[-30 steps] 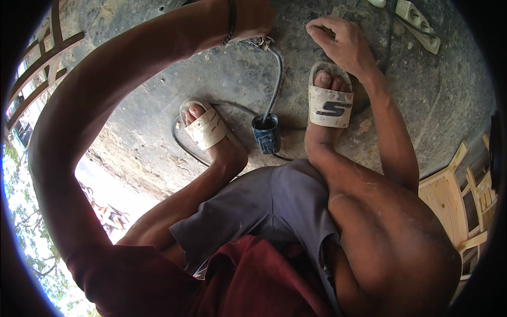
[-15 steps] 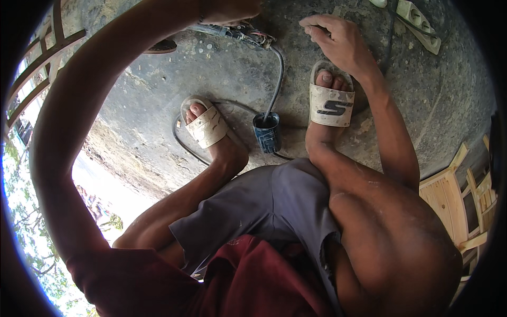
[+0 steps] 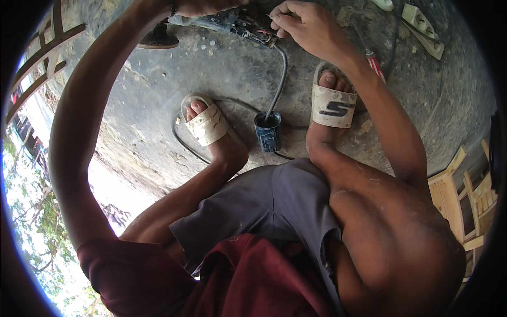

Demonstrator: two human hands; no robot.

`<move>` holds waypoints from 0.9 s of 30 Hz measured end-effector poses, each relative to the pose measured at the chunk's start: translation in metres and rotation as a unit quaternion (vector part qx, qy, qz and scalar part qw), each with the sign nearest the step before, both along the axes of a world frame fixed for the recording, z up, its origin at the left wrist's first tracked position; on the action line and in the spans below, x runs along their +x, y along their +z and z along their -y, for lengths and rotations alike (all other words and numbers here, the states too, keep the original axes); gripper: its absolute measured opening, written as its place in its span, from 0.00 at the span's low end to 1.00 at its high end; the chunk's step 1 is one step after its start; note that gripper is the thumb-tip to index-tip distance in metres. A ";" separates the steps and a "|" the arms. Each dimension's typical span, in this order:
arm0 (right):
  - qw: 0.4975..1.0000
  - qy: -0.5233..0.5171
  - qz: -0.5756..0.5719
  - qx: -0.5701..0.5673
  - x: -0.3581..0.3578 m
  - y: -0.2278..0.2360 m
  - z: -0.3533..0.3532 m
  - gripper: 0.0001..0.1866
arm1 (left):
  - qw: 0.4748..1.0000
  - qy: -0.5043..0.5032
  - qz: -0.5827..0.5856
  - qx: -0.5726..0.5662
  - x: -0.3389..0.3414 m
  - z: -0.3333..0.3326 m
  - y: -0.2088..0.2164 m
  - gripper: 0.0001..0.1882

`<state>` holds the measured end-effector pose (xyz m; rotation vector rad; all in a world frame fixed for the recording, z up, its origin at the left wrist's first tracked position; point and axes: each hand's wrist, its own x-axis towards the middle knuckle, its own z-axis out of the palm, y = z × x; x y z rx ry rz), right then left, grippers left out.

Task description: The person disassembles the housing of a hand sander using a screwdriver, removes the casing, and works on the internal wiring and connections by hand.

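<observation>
At the top edge a power tool [image 3: 224, 25] lies on the floor, its body opened so that wires show at its right end. My left hand [image 3: 207, 7] is over the tool's far side, its fingers partly cut off by the picture edge. My right hand [image 3: 309, 26] is just right of the tool, thumb and fingers drawn together in a pinch; whatever is between them is too small to name. A black cable [image 3: 282, 71] leads from the tool into a dark blue cup-shaped cover [image 3: 268, 132] between my feet. A round dark disc [image 3: 158, 39] is at the tool's left end.
A screwdriver [image 3: 374, 64] with a red-and-white handle lies behind my right forearm. Farther right is a white power strip [image 3: 424, 30]. My sandalled feet flank the cover, near a loop of cable [image 3: 177, 134]. Wooden furniture [image 3: 449, 198] stands at right; wooden slats [image 3: 45, 55] are at left.
My right hand has moved left toward the tool's wired end, uncovering the screwdriver. My left arm has shifted; its hand has moved slightly left, and more of the tool and disc shows.
</observation>
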<state>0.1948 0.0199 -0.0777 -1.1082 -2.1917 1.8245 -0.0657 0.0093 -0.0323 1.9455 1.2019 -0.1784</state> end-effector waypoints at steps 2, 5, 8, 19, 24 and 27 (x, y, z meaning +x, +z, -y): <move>0.999 0.000 -0.010 0.052 -0.008 -0.011 0.004 0.15 | 0.999 0.015 -0.010 -0.027 0.005 -0.004 0.011 0.10; 0.999 0.016 0.001 0.050 -0.017 -0.017 0.006 0.14 | 1.000 0.001 0.030 0.000 0.002 0.001 0.010 0.09; 1.000 0.017 0.020 0.008 -0.025 -0.012 0.007 0.14 | 0.997 -0.002 0.070 0.023 0.001 0.006 0.008 0.09; 0.999 -0.027 0.047 -0.008 -0.041 0.004 0.004 0.16 | 0.998 0.001 0.054 0.041 0.001 0.010 -0.001 0.09; 0.995 -0.070 0.045 -0.052 -0.045 0.003 0.011 0.15 | 0.998 0.036 0.037 0.040 0.004 0.012 0.006 0.09; 0.996 -0.088 0.012 0.002 -0.045 -0.007 0.018 0.14 | 0.996 0.055 0.052 0.053 0.004 0.014 0.004 0.08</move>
